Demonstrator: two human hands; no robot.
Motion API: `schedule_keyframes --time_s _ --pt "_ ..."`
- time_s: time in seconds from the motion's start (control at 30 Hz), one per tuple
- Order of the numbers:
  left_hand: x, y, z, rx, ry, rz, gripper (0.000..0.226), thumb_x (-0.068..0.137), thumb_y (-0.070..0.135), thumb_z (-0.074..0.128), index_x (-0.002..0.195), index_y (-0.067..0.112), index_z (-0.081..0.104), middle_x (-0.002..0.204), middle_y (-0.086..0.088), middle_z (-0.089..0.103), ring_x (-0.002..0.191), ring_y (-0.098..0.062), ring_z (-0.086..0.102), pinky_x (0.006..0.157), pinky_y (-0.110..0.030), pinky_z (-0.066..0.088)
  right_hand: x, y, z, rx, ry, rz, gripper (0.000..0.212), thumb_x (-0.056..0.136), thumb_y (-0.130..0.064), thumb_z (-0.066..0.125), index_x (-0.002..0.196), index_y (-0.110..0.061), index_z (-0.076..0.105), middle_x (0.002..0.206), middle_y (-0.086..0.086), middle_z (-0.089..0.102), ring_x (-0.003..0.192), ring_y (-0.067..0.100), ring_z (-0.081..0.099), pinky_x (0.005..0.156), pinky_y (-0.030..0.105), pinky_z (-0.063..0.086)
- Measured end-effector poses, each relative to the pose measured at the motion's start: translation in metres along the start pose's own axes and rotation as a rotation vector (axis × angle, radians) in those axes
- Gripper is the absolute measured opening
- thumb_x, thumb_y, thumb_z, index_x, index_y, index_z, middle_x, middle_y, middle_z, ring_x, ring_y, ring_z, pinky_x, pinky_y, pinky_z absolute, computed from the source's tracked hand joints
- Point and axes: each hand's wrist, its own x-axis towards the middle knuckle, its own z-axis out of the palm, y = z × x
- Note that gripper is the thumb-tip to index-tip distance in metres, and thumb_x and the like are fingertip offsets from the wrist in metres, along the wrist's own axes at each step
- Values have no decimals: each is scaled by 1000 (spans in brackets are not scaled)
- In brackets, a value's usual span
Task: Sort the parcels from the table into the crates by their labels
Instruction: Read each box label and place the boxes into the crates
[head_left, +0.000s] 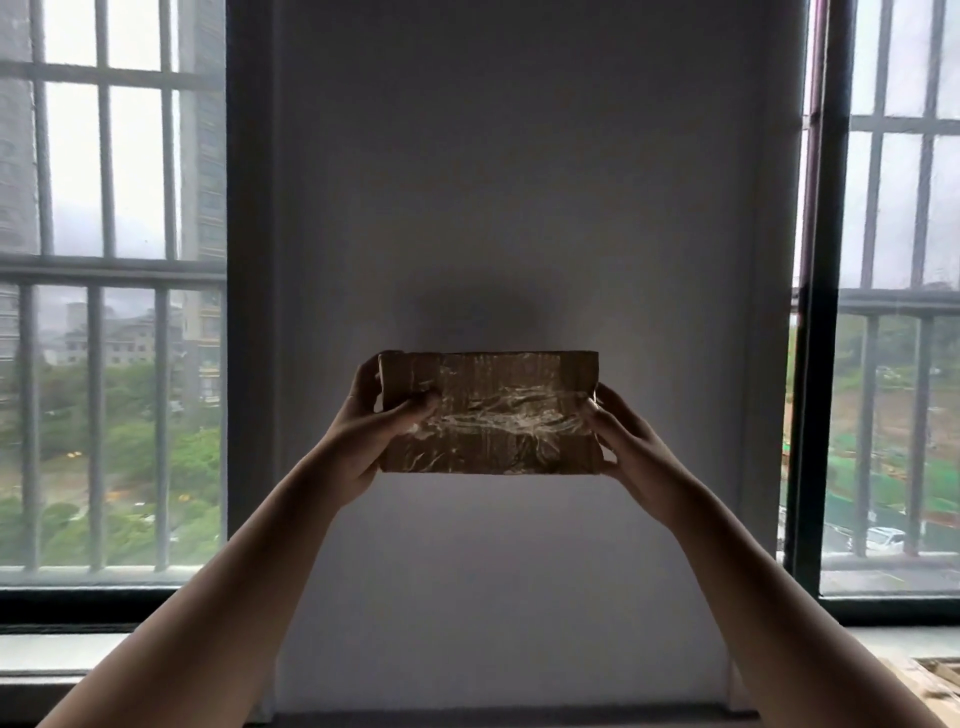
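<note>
A brown cardboard parcel (491, 413), wrapped in crinkled clear tape, is held up in the air in front of a grey wall. My left hand (371, 431) grips its left end, thumb across the front face. At the right end, my right hand (626, 441) clasps the parcel with fingers behind it. The face turned to me shows no label that I can read. The table and most of the crates lie outside the view.
Barred windows flank the grey wall panel (519, 182) on both sides, with a sill (62, 649) at lower left. A corner of a pale wooden crate (930, 686) shows at the bottom right edge.
</note>
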Motion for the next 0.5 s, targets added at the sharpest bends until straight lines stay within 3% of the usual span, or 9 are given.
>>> schedule_keyframes --time_s 0.13,0.23,0.3,0.37,0.5 --pt "-4 7 -1 -29 -13 -43 61 73 22 83 125 34 54 118 -6 65 105 -27 67 92 -53 55 -2 0 -13 98 -37 6 66 77 -77 64 134 -45 55 136 -10 64 130 15 58 104 52 49" --pt "-10 12 2 -81 -30 -91 65 73 23 81 131 30 53 123 -10 66 105 -28 70 81 -46 60 -3 0 -19 128 5 19 48 85 -64 58 128 -42 61 127 -6 70 125 22 62 97 48 53" --pt "-14 15 5 -106 -71 -120 66 74 24 80 134 28 53 123 -10 68 106 -29 71 76 -42 60 -4 2 -23 184 12 34 65 82 -63 66 136 -28 59 124 6 71 117 30 66 85 43 59" --pt "-21 15 11 -118 -99 -131 60 79 23 74 135 29 54 122 -9 70 106 -28 71 76 -40 60 -7 4 -25 290 -20 30 87 70 -67 80 137 -16 58 124 15 70 111 31 69 84 46 61" --pt "-27 8 24 -88 -38 -144 59 83 33 78 136 27 55 126 -10 70 106 -28 72 81 -51 60 -15 8 -25 334 26 -31 92 64 -66 85 133 -10 61 119 15 71 104 26 71 76 40 63"
